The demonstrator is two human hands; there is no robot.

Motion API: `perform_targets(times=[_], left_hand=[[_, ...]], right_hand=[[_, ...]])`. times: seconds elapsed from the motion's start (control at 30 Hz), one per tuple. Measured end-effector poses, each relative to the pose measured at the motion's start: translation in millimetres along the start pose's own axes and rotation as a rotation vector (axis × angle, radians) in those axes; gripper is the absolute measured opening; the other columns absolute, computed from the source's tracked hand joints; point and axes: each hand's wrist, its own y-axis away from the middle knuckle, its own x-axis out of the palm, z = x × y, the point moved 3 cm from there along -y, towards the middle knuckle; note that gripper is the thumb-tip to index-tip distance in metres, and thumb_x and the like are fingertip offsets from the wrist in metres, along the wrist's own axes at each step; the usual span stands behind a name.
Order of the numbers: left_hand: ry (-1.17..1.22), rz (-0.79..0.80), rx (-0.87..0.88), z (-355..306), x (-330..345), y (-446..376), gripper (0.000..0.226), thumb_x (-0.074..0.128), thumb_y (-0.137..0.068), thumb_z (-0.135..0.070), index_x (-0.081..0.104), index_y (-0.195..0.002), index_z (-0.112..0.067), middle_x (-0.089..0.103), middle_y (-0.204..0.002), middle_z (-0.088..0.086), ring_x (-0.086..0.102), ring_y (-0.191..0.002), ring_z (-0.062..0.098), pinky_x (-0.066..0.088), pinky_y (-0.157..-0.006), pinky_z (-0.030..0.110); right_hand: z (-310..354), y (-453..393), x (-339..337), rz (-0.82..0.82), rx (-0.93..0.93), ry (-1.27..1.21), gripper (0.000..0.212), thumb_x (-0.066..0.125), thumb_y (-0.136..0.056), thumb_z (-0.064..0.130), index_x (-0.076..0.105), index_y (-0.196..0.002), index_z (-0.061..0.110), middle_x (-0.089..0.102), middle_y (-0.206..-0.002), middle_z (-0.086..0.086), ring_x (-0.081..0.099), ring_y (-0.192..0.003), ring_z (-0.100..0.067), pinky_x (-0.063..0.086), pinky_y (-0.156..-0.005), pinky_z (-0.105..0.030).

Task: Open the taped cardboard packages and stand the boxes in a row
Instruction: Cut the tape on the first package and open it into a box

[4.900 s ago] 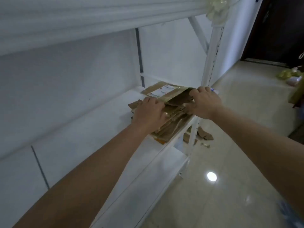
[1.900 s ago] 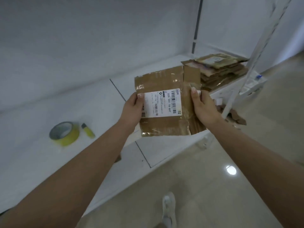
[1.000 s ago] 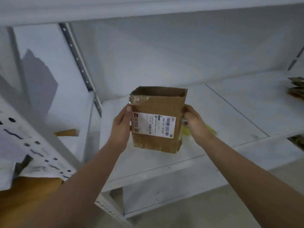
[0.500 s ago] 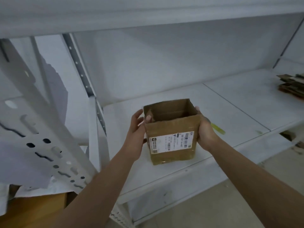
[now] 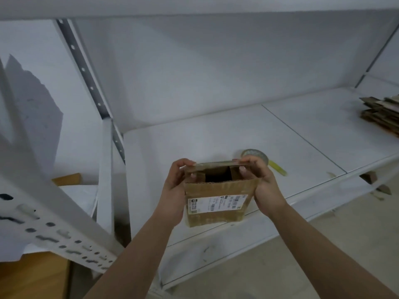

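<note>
One cardboard box held upright above front edge of white shelf, open top toward camera, white shipping label on near face. Gripped on left side by left hand, fingers curled over top rim. Gripped on right side by right hand, fingers curled over rim, folding far flap. Roll of tape lay on shelf just behind right hand, yellow marker beside. Stack of flattened cardboard rested at far right of shelf.

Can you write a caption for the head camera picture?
Two hands hold an opened cardboard box above a white shelf.
</note>
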Motion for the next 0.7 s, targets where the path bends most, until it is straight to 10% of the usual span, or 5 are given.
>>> perform_targets(times=[0.33,0.57,0.7], left_hand=[[-0.390,0.079,-0.006,-9,-10,13,0.061,0.048,-0.082,-0.073,0.055,-0.125,-0.030,0.061,-0.124,-0.005,0.058,-0.117,0.020,0.050,-0.093,0.039],[-0.425,-0.201,-0.029,-10,6,7,0.014,0.063,-0.093,-0.023,0.060,-0.106,-0.021,0.066,-0.112,0.000,0.063,-0.106,0.020,0.053,-0.069,0.020],[-0.922,-0.222,0.007,-28,8,2,0.018,0.063,-0.092,-0.026,0.055,-0.108,-0.032,0.055,-0.128,-0.008,0.050,-0.122,0.013,0.047,-0.098,0.031]], right_hand=[[0,3,-5,-0.039,0.010,0.107,0.080,0.052,-0.071,0.084,0.066,-0.107,0.014,0.070,-0.100,-0.004,0.068,-0.093,-0.020,0.058,-0.081,-0.033],[2,5,-10,0.071,0.054,0.209,0.033,0.054,-0.086,0.053,0.062,-0.109,0.031,0.062,-0.109,-0.007,0.059,-0.104,-0.014,0.053,-0.088,-0.029],[2,4,-6,0.079,0.053,0.252,0.021,0.062,-0.079,0.049,0.059,-0.099,0.044,0.056,-0.116,-0.019,0.056,-0.108,-0.037,0.048,-0.098,-0.054]])
